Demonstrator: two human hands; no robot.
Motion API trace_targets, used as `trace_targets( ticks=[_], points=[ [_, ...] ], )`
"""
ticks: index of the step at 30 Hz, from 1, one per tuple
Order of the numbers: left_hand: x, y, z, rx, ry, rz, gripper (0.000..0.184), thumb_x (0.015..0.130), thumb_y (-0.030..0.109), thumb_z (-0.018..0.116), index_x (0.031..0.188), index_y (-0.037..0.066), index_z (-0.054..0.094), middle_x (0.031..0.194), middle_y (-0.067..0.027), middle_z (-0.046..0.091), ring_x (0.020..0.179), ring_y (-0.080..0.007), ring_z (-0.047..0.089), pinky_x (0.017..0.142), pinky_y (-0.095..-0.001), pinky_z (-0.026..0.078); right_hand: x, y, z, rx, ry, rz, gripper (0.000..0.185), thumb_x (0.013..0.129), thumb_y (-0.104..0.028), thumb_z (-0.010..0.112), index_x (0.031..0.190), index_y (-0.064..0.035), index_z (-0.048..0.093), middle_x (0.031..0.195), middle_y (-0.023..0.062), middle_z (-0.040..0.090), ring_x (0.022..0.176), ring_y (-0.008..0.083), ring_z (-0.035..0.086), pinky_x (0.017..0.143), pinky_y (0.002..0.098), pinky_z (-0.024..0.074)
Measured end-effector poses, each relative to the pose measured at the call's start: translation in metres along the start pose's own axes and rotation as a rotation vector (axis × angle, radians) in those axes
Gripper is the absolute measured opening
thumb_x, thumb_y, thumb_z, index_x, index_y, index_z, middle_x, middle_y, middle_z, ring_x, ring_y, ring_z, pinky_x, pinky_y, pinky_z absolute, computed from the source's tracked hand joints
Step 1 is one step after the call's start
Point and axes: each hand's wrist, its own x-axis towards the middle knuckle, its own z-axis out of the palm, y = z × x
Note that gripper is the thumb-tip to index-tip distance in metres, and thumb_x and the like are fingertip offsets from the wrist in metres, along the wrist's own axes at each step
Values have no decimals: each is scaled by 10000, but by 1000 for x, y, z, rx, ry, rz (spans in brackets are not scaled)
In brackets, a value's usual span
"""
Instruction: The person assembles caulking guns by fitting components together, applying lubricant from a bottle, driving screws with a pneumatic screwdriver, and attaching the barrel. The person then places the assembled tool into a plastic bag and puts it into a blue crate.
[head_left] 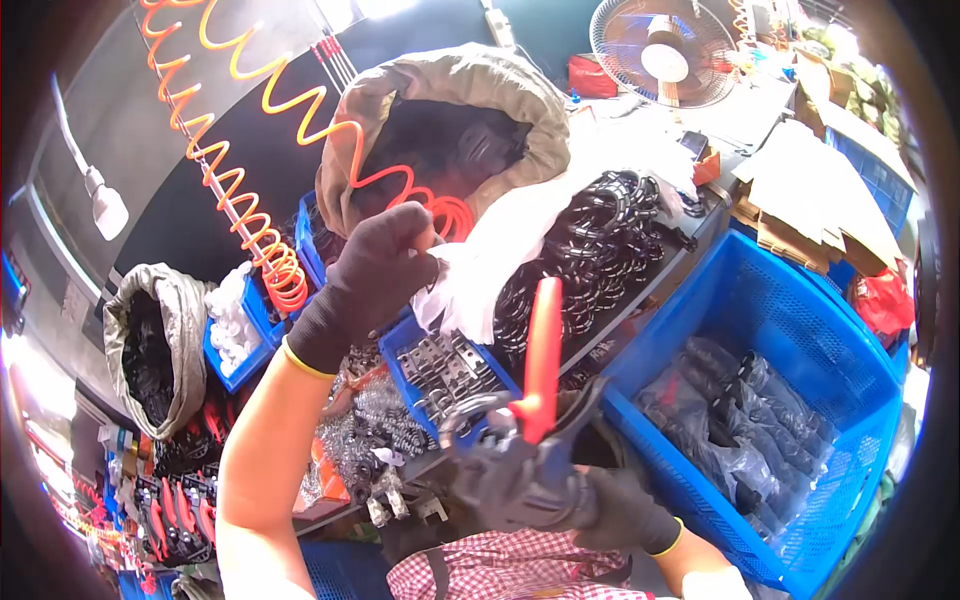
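My left hand (375, 272), in a dark grey glove, is raised left of a white plastic bag (495, 265). Its fingers are closed, and I cannot make out what is in them. Black ring-shaped parts (590, 265) lie heaped beside that bag. Low in the middle, my right hand (625, 510), also gloved, grips a blurred dark grey tool (520, 480) with an upright orange-red lever (543, 360). Between the hands sits a small blue bin (415, 400) of metal brackets (450, 370). Loose metal springs (375, 425) lie below my left wrist.
A large blue crate (720, 250) with plastic-wrapped parts (740, 420) stands at the right. Behind the bench are an open sack (545, 95) and a fan (665, 60). Orange coiled hoses (265, 240) hang at the left, near a second sack (190, 330).
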Motion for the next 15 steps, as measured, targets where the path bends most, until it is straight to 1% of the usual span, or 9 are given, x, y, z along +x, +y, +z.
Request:
trace_targets(
  ticks=[1, 2, 4, 5, 8, 9, 12, 13, 15],
  points=[
    [2, 4, 2, 77, 14, 36, 180, 804, -32, 598, 982, -3, 604, 889, -4, 610, 838, -47, 567, 724, -201, 462, 4, -2, 1, -28, -18, -20, 771, 580, -205, 750, 1296, -81, 494, 940, 143, 663, 808, 362, 659, 703, 438, 532],
    [5, 7, 6, 72, 26, 55, 214, 802, -36, 600, 1015, -10, 601, 891, -3, 612, 833, -46, 564, 721, -205, 464, 8, -5, 3, -57, -37, -39, 767, 584, -203, 745, 1297, -79, 491, 928, 143, 659, 791, 368, 656, 684, 443, 529],
    [12, 13, 13, 54, 54, 97, 285, 798, -43, 604, 1081, -23, 595, 895, -1, 618, 821, -42, 557, 715, -214, 468, 17, -8, 8, -8, -62, -82, 773, 591, -193, 731, 1312, -79, 475, 926, 153, 644, 772, 388, 639, 658, 460, 519],
    [14, 15, 14, 85, 78, 88, 233, 795, -25, 629, 1028, -27, 627, 825, -5, 620, 763, -42, 551, 678, -228, 476, 21, -9, 10, -3, -65, -108, 776, 590, -193, 730, 1314, -81, 472, 931, 155, 643, 769, 392, 636, 655, 460, 519],
    [27, 13, 16, 357, 118, 272, 104, 784, 24, 698, 857, -18, 637, 689, -20, 576, 657, -39, 501, 596, -239, 457, 29, -7, 14, 3, -55, -153, 791, 596, -181, 728, 1330, -77, 450, 951, 164, 643, 782, 408, 629, 668, 467, 517],
    [33, 13, 15, 774, 129, 527, 195, 766, 74, 756, 718, -12, 588, 583, -30, 470, 584, -49, 415, 532, -253, 410, 35, -16, 9, 25, -44, -157, 796, 596, -179, 729, 1332, -72, 445, 960, 166, 644, 789, 410, 630, 675, 468, 518],
    [30, 26, 21, 613, 84, 588, 260, 754, 101, 783, 689, 6, 549, 570, -18, 407, 560, -69, 353, 503, -272, 369, 42, -20, 0, 86, 13, -214, 812, 600, -172, 731, 1347, -65, 430, 984, 172, 647, 827, 409, 635, 705, 461, 521],
    [21, 47, 27, 490, 105, 441, 202, 727, 56, 785, 702, 24, 587, 581, -15, 416, 559, -62, 380, 513, -242, 373, 43, -19, -3, 104, 35, -238, 818, 602, -169, 730, 1353, -64, 425, 992, 174, 648, 842, 407, 637, 716, 458, 522],
    [15, 53, 24, 381, 134, 497, 152, 764, 78, 750, 737, 19, 613, 594, -11, 466, 581, -55, 430, 532, -243, 394, 44, -23, -9, 143, 26, -207, 842, 610, -180, 741, 1369, -50, 401, 1016, 182, 648, 880, 400, 641, 749, 447, 521]
  ],
)
